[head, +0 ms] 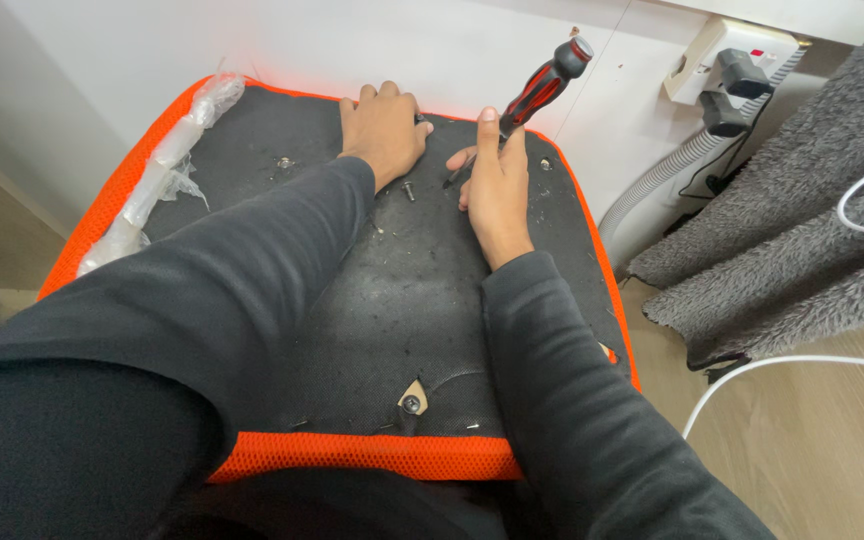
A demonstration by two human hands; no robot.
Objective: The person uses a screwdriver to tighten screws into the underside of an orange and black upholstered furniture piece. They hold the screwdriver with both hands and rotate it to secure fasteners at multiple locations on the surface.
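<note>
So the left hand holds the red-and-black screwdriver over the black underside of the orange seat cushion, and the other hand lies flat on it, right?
Not quite: the head view shows the right hand holding the red-and-black screwdriver. The left hand is the one lying flat on the black underside of the orange seat cushion.

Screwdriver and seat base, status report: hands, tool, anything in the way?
Right hand grips red-black screwdriver, tip down on seat underside. Left hand flat on the far edge. Loose screw between hands.
</note>
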